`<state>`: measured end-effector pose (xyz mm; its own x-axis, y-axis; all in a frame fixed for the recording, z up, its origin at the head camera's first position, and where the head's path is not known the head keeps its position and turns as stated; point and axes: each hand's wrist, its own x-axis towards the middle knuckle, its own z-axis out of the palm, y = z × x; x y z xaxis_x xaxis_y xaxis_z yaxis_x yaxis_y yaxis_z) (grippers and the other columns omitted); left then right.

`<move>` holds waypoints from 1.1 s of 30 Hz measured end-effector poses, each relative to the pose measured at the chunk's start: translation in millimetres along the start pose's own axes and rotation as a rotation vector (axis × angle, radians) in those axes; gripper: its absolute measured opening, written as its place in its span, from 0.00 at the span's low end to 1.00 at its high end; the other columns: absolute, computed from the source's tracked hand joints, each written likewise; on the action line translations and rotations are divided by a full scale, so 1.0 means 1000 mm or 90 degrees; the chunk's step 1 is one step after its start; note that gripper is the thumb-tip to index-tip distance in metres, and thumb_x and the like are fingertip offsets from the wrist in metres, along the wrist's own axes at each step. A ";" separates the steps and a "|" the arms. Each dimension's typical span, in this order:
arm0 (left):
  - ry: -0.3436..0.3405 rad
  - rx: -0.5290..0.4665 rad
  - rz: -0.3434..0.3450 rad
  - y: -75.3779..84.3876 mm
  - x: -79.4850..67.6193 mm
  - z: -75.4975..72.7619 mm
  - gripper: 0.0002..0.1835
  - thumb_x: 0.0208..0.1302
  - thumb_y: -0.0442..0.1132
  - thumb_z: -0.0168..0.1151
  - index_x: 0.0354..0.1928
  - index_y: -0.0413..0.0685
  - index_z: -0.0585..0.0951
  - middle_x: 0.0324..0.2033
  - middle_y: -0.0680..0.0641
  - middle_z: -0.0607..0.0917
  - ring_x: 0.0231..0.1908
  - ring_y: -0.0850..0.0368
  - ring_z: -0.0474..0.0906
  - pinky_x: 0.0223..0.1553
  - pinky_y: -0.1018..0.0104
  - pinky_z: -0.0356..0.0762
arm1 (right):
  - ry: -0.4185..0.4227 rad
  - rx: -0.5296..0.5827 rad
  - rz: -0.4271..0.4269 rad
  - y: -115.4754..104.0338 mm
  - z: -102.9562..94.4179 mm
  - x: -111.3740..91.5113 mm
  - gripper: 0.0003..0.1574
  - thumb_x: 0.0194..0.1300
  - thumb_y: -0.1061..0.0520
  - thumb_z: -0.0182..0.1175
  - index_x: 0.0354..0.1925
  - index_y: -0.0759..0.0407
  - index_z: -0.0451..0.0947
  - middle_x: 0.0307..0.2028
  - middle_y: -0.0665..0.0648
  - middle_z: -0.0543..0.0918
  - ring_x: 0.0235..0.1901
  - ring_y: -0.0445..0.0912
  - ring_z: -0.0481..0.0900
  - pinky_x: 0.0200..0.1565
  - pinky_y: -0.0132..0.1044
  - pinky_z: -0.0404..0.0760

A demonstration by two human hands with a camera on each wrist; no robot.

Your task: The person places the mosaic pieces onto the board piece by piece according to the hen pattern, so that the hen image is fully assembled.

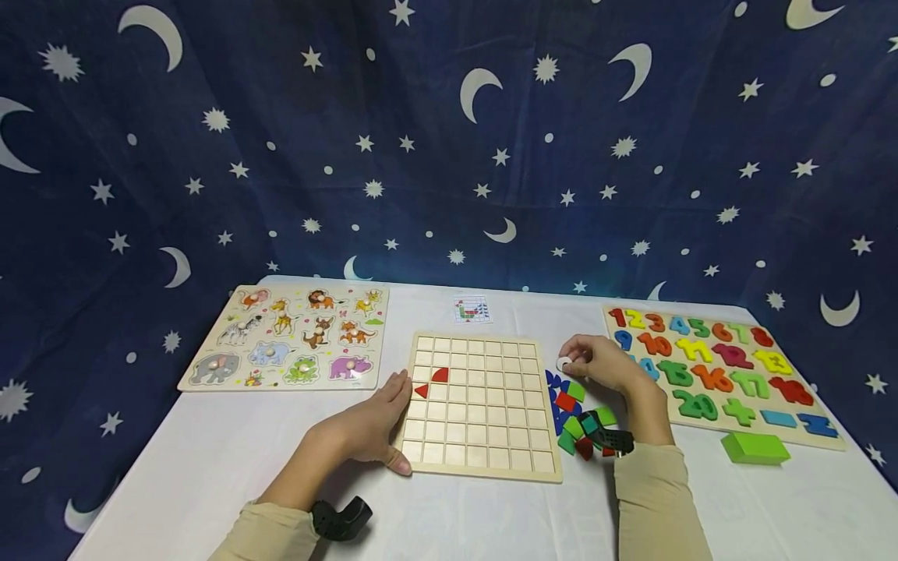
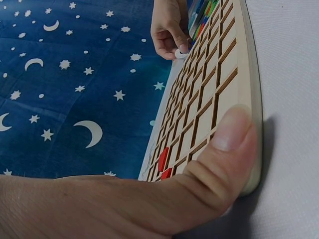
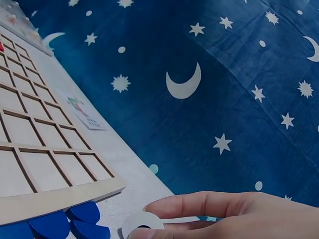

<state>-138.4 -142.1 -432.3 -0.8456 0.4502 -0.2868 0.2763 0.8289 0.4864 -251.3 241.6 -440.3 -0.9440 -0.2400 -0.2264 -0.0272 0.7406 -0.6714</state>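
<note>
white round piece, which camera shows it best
The right wrist view: the white round piece is largest there, its curved rim clear, though the frame's bottom edge cuts it off. The head and left wrist views show it only small and partly covered.

Grid board [image 1: 478, 421] between two puzzles on a table [image 1: 491, 522]
The animal puzzle [image 1: 295, 347] lies left of the board, the number puzzle [image 1: 763, 403] right, a card [image 1: 471, 309] behind. A curtain [image 1: 435, 117] hangs behind the table. Two set pieces [image 1: 440, 375] sit in cells near the board's left edge. Loose pieces [image 1: 565, 401] lie just beside its right edge; a block [image 1: 755, 449] lies just before the number puzzle.
</note>
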 end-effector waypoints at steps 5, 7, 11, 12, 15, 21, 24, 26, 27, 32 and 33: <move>0.003 0.006 0.007 0.000 0.000 0.000 0.70 0.31 0.56 0.78 0.73 0.33 0.47 0.74 0.38 0.43 0.75 0.45 0.38 0.73 0.53 0.46 | -0.012 -0.021 -0.018 0.000 0.000 0.001 0.15 0.65 0.59 0.59 0.51 0.52 0.80 0.38 0.57 0.78 0.38 0.49 0.72 0.39 0.35 0.75; 0.006 0.008 0.011 -0.001 0.000 0.000 0.70 0.31 0.56 0.78 0.73 0.33 0.47 0.74 0.37 0.43 0.75 0.45 0.38 0.73 0.53 0.46 | -0.017 -0.034 -0.028 -0.001 0.000 0.001 0.16 0.67 0.58 0.57 0.53 0.51 0.80 0.42 0.58 0.79 0.40 0.49 0.72 0.43 0.37 0.76; 0.008 0.009 0.014 -0.001 0.000 0.000 0.70 0.31 0.56 0.78 0.72 0.32 0.47 0.74 0.36 0.43 0.75 0.45 0.38 0.73 0.53 0.46 | -0.017 -0.041 -0.046 -0.004 0.000 0.003 0.15 0.67 0.56 0.58 0.51 0.51 0.81 0.39 0.57 0.80 0.39 0.49 0.73 0.43 0.37 0.76; 0.008 0.009 0.013 -0.001 0.000 0.000 0.70 0.31 0.55 0.78 0.72 0.32 0.47 0.74 0.36 0.43 0.75 0.45 0.38 0.73 0.53 0.46 | -0.015 -0.045 -0.053 -0.005 0.000 0.004 0.15 0.66 0.55 0.58 0.51 0.52 0.81 0.38 0.56 0.81 0.37 0.48 0.73 0.41 0.37 0.76; 0.007 0.005 0.011 -0.001 0.000 0.000 0.70 0.31 0.55 0.78 0.73 0.33 0.47 0.74 0.36 0.43 0.75 0.45 0.38 0.73 0.53 0.46 | -0.009 -0.043 -0.055 -0.008 0.002 0.005 0.16 0.65 0.53 0.60 0.51 0.52 0.81 0.35 0.54 0.82 0.34 0.47 0.73 0.39 0.35 0.75; 0.006 -0.001 0.008 0.000 -0.001 0.001 0.70 0.30 0.55 0.78 0.73 0.33 0.47 0.74 0.37 0.43 0.75 0.45 0.38 0.73 0.53 0.47 | -0.004 -0.025 -0.074 -0.012 0.004 0.006 0.15 0.65 0.55 0.60 0.50 0.53 0.81 0.38 0.54 0.84 0.37 0.47 0.76 0.45 0.39 0.78; 0.006 0.000 0.009 0.000 -0.001 0.000 0.70 0.30 0.56 0.78 0.73 0.33 0.47 0.74 0.37 0.43 0.75 0.45 0.38 0.73 0.53 0.47 | -0.002 -0.015 -0.098 -0.016 0.006 0.006 0.16 0.66 0.56 0.59 0.52 0.53 0.79 0.42 0.56 0.83 0.40 0.48 0.78 0.49 0.44 0.79; 0.006 0.002 0.009 0.000 -0.001 0.000 0.70 0.31 0.56 0.78 0.73 0.33 0.47 0.74 0.37 0.43 0.75 0.45 0.38 0.73 0.53 0.47 | -0.007 0.005 -0.101 -0.019 0.007 0.006 0.17 0.66 0.56 0.59 0.53 0.53 0.79 0.46 0.58 0.82 0.42 0.48 0.79 0.51 0.46 0.80; 0.006 0.002 0.010 0.000 0.000 0.000 0.70 0.31 0.56 0.78 0.73 0.33 0.47 0.74 0.37 0.43 0.75 0.45 0.38 0.73 0.53 0.47 | -0.013 0.015 -0.102 -0.021 0.008 0.006 0.18 0.66 0.55 0.59 0.54 0.53 0.79 0.48 0.59 0.81 0.43 0.48 0.79 0.51 0.46 0.80; 0.006 0.004 0.011 0.000 -0.001 0.000 0.70 0.31 0.56 0.78 0.73 0.33 0.47 0.74 0.37 0.43 0.75 0.45 0.38 0.73 0.53 0.47 | -0.037 0.038 -0.096 -0.034 0.017 0.008 0.20 0.64 0.53 0.62 0.54 0.53 0.79 0.51 0.60 0.80 0.41 0.48 0.81 0.50 0.44 0.82; 0.005 0.004 0.011 0.000 -0.001 0.000 0.70 0.31 0.56 0.78 0.73 0.33 0.47 0.74 0.37 0.43 0.75 0.45 0.38 0.73 0.53 0.47 | -0.038 0.036 -0.093 -0.037 0.019 0.009 0.21 0.62 0.52 0.63 0.54 0.53 0.79 0.51 0.60 0.80 0.40 0.47 0.81 0.49 0.44 0.82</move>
<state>-137.7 -142.6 -432.2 -0.8448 0.4610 -0.2716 0.2929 0.8233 0.4862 -252.3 200.0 -430.5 -0.9103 -0.3804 -0.1633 -0.1427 0.6586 -0.7389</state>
